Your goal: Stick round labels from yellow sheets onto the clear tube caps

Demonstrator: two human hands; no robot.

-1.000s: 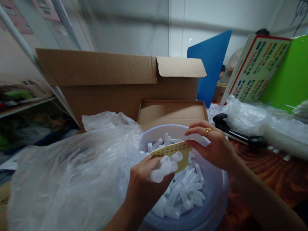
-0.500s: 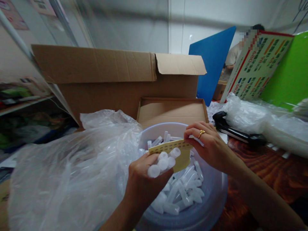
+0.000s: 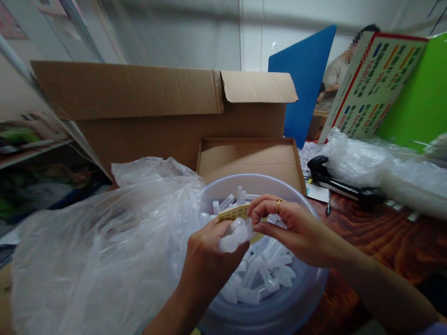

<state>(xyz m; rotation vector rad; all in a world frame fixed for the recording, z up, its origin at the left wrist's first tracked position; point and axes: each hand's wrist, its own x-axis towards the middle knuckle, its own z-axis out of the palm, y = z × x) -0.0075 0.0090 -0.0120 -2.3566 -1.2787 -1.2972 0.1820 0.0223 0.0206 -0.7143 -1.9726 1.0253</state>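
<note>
My left hand (image 3: 206, 249) is closed around several translucent white plastic tubes (image 3: 229, 243), their round ends facing me. A yellow sticker sheet (image 3: 233, 212) with rows of small marks is gripped behind the tubes in the same hand. My right hand (image 3: 282, 225), with a gold ring on one finger, has its thumb and fingertips pinched at the rightmost tube, in front of the sheet. Whatever lies between those fingertips is too small or hidden to make out. Below both hands, a translucent bluish tub (image 3: 310, 284) holds many loose tubes (image 3: 267, 272).
Crumpled clear plastic (image 3: 94, 242) spreads on the left. Behind the tub are a shallow cardboard tray (image 3: 249, 160) and a large cardboard box (image 3: 150, 135). On the right lie a black tool (image 3: 344, 188), a pen (image 3: 328, 204) and plastic bags (image 3: 377, 163). Another person (image 3: 337, 70) is beyond.
My right hand has moved left from the sheet's right end to the tubes, its fingers now pinched there. My left hand keeps its hold. The view has shifted slightly.
</note>
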